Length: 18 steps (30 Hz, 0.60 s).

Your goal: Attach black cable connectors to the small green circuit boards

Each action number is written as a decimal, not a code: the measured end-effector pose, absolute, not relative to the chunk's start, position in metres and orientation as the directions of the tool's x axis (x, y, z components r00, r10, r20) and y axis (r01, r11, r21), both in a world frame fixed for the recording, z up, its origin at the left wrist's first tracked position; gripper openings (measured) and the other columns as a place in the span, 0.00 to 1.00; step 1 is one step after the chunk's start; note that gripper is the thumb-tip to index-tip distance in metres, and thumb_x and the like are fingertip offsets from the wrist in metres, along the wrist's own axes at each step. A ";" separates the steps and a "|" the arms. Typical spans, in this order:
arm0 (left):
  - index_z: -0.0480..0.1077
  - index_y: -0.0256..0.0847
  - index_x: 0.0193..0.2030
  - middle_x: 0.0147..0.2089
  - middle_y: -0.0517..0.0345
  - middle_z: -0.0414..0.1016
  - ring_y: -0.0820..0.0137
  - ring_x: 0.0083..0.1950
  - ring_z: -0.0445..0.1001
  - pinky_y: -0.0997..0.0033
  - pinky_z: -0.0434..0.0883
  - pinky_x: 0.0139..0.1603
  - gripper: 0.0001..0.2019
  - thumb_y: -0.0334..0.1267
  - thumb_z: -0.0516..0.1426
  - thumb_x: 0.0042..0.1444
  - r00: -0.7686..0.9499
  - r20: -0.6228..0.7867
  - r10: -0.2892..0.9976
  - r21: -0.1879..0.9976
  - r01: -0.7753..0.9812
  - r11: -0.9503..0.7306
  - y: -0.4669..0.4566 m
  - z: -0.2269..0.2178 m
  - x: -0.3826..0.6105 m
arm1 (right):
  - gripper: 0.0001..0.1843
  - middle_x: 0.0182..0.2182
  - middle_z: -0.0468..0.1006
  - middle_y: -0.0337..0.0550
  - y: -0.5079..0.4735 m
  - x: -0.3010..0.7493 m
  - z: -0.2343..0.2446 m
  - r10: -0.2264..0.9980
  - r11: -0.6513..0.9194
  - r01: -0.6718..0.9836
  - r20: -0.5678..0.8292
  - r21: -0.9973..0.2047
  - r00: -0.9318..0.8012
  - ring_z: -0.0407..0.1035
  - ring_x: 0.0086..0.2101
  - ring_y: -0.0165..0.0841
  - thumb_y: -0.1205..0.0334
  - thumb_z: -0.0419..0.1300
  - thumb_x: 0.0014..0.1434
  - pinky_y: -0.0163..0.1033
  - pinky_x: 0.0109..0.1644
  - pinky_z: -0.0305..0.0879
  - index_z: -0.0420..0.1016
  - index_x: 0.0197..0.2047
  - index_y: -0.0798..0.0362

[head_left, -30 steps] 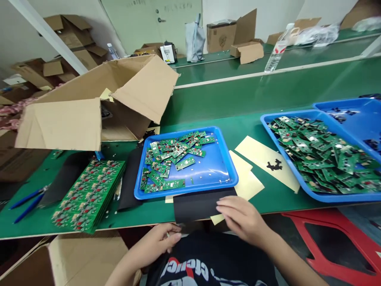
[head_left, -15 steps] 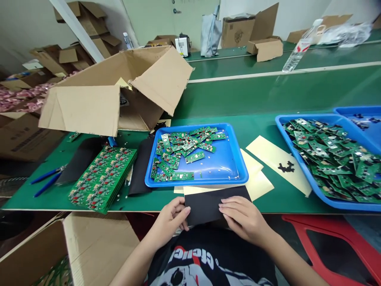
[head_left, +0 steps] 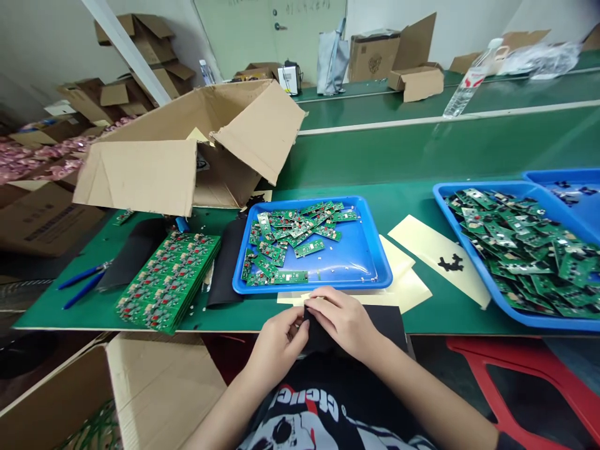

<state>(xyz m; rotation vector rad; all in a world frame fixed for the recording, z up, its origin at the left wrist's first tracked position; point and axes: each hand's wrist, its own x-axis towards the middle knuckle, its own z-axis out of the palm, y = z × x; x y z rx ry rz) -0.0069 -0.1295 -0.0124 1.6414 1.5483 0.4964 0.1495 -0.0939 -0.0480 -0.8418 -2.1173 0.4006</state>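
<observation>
Pinching the left end of a black sheet (head_left: 389,320), lower centre of frame: left hand (head_left: 282,337), thumb and fingers together on it. Right hand (head_left: 345,319) lies over the sheet, fingertips meeting the left hand's; its thumb is hidden, so cannot tell whether it grips. Hand and forearm cover much of the sheet; right end plainest. Just above, blue tray (head_left: 345,255) with loose circuit boards (head_left: 309,248), many half buried. Yellow sheets (head_left: 415,290) by its lower right corner, partly covered. Right edge of frame: board-filled second tray (head_left: 539,320), cut off. Left: stacked board panels (head_left: 169,275) on green tabletop (head_left: 225,320), lower layers mostly concealed. Lower left: carton (head_left: 159,381), cut off, contents dim.
</observation>
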 end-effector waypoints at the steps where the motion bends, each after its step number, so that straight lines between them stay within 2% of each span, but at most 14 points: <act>1: 0.68 0.37 0.33 0.26 0.60 0.66 0.73 0.26 0.60 0.74 0.60 0.28 0.10 0.38 0.48 0.56 0.171 -0.243 0.955 0.775 0.626 0.085 -0.130 -0.014 -0.007 | 0.10 0.36 0.77 0.49 -0.094 0.150 -0.049 0.677 0.736 0.420 0.580 -0.531 -0.453 0.74 0.35 0.34 0.71 0.50 0.63 0.37 0.37 0.73 0.71 0.39 0.54; 4: 0.68 0.37 0.33 0.27 0.60 0.66 0.73 0.27 0.61 0.74 0.61 0.28 0.10 0.39 0.49 0.56 0.177 -0.270 0.946 0.809 0.574 0.124 -0.132 -0.021 -0.006 | 0.09 0.36 0.78 0.48 -0.096 0.151 -0.054 0.662 0.749 0.391 0.596 -0.535 -0.454 0.74 0.35 0.34 0.72 0.50 0.62 0.37 0.38 0.73 0.69 0.38 0.53; 10: 0.70 0.38 0.35 0.29 0.59 0.70 0.72 0.29 0.65 0.74 0.64 0.31 0.12 0.42 0.50 0.57 0.168 -0.305 0.937 0.844 0.504 0.184 -0.132 -0.027 -0.007 | 0.07 0.35 0.77 0.47 -0.096 0.149 -0.061 0.702 0.708 0.344 0.561 -0.617 -0.439 0.74 0.35 0.34 0.71 0.50 0.59 0.37 0.37 0.72 0.66 0.37 0.52; 14: 0.70 0.38 0.32 0.26 0.61 0.69 0.73 0.27 0.64 0.75 0.63 0.28 0.11 0.42 0.51 0.54 0.109 -0.312 0.944 0.855 0.466 0.229 -0.130 -0.027 -0.008 | 0.05 0.36 0.77 0.48 -0.095 0.150 -0.061 0.707 0.696 0.308 0.543 -0.649 -0.453 0.74 0.37 0.34 0.69 0.50 0.60 0.38 0.38 0.72 0.65 0.37 0.51; 18: 0.64 0.39 0.24 0.18 0.64 0.63 0.75 0.20 0.63 0.76 0.62 0.24 0.13 0.45 0.52 0.51 0.057 -0.415 0.908 0.855 0.366 0.368 -0.130 -0.029 -0.006 | 0.06 0.37 0.76 0.48 -0.096 0.163 -0.061 0.751 0.627 0.228 0.500 -0.745 -0.431 0.74 0.39 0.33 0.70 0.49 0.60 0.38 0.40 0.72 0.65 0.36 0.51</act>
